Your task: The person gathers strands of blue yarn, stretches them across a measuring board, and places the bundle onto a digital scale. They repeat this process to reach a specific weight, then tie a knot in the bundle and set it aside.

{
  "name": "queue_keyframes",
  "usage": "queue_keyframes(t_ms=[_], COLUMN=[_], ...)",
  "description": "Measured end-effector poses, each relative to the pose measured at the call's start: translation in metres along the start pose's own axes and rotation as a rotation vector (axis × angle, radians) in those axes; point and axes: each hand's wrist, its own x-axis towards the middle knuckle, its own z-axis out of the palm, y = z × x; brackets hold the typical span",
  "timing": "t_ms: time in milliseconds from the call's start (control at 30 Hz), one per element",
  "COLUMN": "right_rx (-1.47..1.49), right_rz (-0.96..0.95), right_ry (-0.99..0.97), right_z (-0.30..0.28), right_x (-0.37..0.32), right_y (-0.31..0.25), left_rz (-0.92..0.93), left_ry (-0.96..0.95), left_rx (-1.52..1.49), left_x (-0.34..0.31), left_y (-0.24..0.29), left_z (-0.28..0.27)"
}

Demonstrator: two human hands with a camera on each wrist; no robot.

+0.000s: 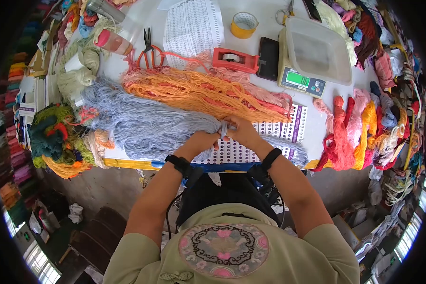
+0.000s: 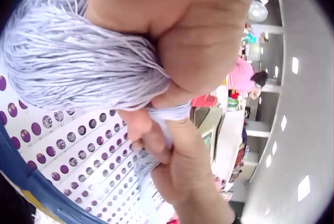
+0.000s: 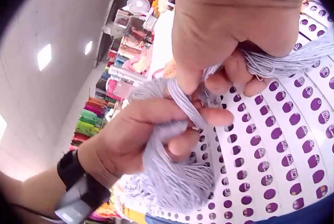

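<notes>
A thick bundle of grey-blue embroidery thread lies across the table's front, its loose mass to the left. Around its narrow neck my left hand curls its fingers, gripping the bundle. A flat band of the same thread wraps the neck and passes over the left fingers in the right wrist view. My right hand meets the left at this neck, with its fingers curled on the thread. From under it a thinner tail of thread runs right over a white card with purple dots.
Orange thread lies just behind the bundle. Farther back are scissors, a red tape dispenser, a phone and a scale bearing a plastic tray. Coloured skeins line the right side; green ones pile at left.
</notes>
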Motion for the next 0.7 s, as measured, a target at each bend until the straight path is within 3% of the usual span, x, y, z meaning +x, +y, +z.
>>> queue_keyframes(t_ms=[133,200,233,300,333,400,467,567,600,667,700], right_rx=[0.013,-0.327,-0.328,-0.645,-0.644,-0.641,-0.633,-0.613,-0.603,-0.616,-0.63], right_rz=[0.071,-0.174,-0.177,-0.002,-0.005,-0.046,-0.033,-0.044,-0.069,-0.08,-0.09], right_ry=[-0.152,-0.125,-0.129,-0.099,-0.099,0.013,0.015,0.029,0.038,0.033,0.027], right_z=[-0.014,-0.014,-0.014,-0.01,-0.007,-0.002,-0.001,0.0,0.0,0.0,0.0], right_x=[0.003,0.003,0.001,-0.006,-0.007,-0.007,-0.005,-0.003,-0.002,0.0,0.001], right_y=[-0.002,-0.005,-0.012,-0.029,-0.027,-0.024,-0.023,-0.018,-0.015,-0.012,-0.011], left_rz=[0.201,0.239,0.238,0.265,0.265,0.228,0.258,0.499,0.617,0.767,0.768], left_ry=[-0.018,-0.075,-0.071,-0.081,-0.078,-0.161,-0.085,0.047,0.112,0.074,0.079], left_rx=[0.167,0.625,0.622,-0.469,-0.468,-0.816,-0.901,-1.117,-1.178,-1.602,-1.602], left_x=[0.014,0.028,0.026,0.016,0.005,-0.022,-0.05,-0.069,-0.075,-0.081,-0.087], left_y=[0.005,-0.003,-0.006,-0.009,-0.008,-0.009,-0.021,-0.064,-0.068,-0.062,-0.054], left_z=[0.007,0.004,0.003,-0.005,-0.013,-0.033,-0.057,-0.103,-0.119,-0.158,-0.161])
